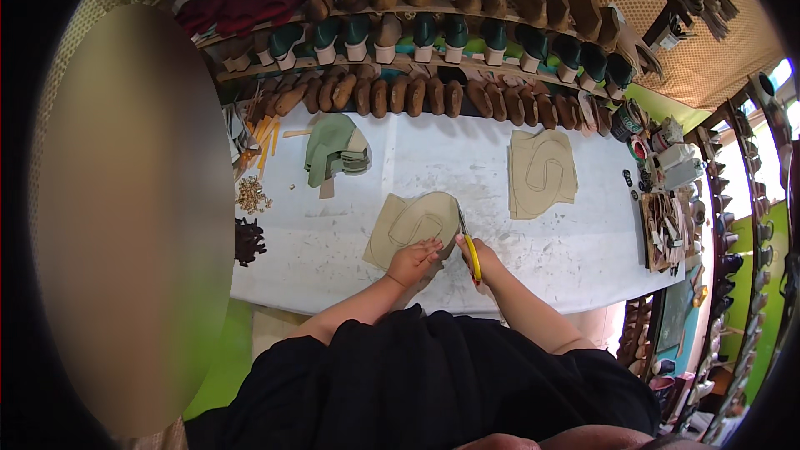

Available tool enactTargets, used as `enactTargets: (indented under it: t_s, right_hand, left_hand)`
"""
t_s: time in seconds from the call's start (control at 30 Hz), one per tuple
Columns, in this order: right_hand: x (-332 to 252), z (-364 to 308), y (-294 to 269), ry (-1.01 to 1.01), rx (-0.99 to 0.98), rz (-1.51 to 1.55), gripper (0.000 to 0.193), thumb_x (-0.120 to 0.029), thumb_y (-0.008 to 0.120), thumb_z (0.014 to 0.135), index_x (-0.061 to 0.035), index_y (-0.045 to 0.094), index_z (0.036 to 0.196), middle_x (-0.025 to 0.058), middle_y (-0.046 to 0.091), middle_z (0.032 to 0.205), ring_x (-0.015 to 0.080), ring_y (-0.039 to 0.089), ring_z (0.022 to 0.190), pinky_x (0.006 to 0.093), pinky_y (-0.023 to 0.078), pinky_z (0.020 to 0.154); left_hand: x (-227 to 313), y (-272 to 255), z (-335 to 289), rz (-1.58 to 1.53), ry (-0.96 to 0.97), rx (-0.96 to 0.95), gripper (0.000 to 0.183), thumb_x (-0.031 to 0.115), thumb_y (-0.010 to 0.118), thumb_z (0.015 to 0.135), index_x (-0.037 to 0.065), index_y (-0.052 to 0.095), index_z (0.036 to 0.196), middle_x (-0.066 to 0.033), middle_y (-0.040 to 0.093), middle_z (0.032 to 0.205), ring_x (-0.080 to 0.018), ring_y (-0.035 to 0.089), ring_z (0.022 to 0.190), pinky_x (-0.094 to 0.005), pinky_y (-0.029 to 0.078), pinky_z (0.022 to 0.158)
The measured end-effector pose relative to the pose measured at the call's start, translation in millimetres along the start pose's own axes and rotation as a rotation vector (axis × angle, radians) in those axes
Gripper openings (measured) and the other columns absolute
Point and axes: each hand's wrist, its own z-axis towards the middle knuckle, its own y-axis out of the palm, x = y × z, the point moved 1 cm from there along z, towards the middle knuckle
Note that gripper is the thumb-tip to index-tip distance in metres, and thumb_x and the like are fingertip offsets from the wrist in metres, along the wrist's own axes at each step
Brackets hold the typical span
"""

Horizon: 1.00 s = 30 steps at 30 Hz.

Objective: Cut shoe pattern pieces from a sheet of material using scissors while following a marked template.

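Note:
A beige sheet point(392, 225) with a curved outline drawn on it lies in front of me, its right side rounded. My left hand point(414, 262) grips the sheet at its lower edge, fingers over the top and pressed together. In my right hand point(487, 265) is a pair of scissors point(474, 258) with yellow handles. The dark blades point away from me, along the sheet's right edge; how far they are apart is too small to tell.
Another marked beige sheet point(542, 175) lies at the right. Green cut pieces point(333, 150) are stacked at the far left, near small brass-coloured parts point(252, 194) and a dark pile point(248, 242). Shoe lasts point(417, 96) line the table's back, below shelves. A tool rack point(662, 233) stands at right.

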Motion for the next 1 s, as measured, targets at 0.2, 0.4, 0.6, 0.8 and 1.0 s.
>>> enactTargets:
  t_s: [0.2,0.4,0.6,0.8,1.0]
  right_hand:
    - [-2,-3,-2,0.063,-0.055,-0.037,0.092,-0.080,0.043,0.086,0.0072,0.057,0.111,0.0218,0.066,0.077,0.0332,0.069,0.070,0.0404,0.053,0.062]
    - [-7,-12,-4,0.095,-0.044,-0.034,0.091,-0.080,0.043,0.086,0.0070,0.056,0.112,0.0211,0.066,0.077,0.0332,0.069,0.071,0.0407,0.053,0.064]
    - [-15,-15,-5,0.093,-0.046,-0.032,0.089,-0.077,0.043,0.088,0.0069,0.057,0.114,0.0250,0.067,0.084,0.0358,0.069,0.079,0.0414,0.053,0.070]
    - [0,-2,7,-0.007,0.078,-0.055,0.085,-0.080,0.036,0.089,0.0024,0.058,0.094,0.0164,0.061,0.067,0.0279,0.063,0.058,0.0396,0.050,0.055]
    - [7,5,9,-0.067,0.096,-0.125,0.088,-0.079,0.032,0.090,0.0037,0.060,0.096,0.0207,0.064,0.073,0.0325,0.067,0.068,0.0415,0.052,0.063]
  left_hand:
    - [-6,2,-2,-0.026,-0.004,0.023,0.029,0.022,0.061,0.096,0.009,0.069,0.121,-0.0084,0.067,0.125,-0.0249,0.058,0.126,-0.0378,0.042,0.109]
    - [-6,2,-2,-0.004,0.022,0.027,0.028,0.021,0.062,0.096,0.009,0.069,0.121,-0.0083,0.067,0.125,-0.0249,0.058,0.125,-0.0376,0.042,0.109]
    - [-6,2,-2,-0.011,0.020,0.030,0.028,0.020,0.062,0.096,0.009,0.069,0.120,-0.0085,0.067,0.125,-0.0249,0.058,0.125,-0.0375,0.043,0.108]
    - [-6,3,-1,0.009,0.020,0.033,0.028,0.019,0.063,0.095,0.009,0.069,0.120,-0.0081,0.067,0.124,-0.0246,0.058,0.125,-0.0373,0.043,0.108]
    - [-4,2,-2,0.040,0.026,0.032,0.028,0.013,0.064,0.094,0.009,0.069,0.121,-0.0065,0.067,0.125,-0.0236,0.059,0.125,-0.0368,0.043,0.108]
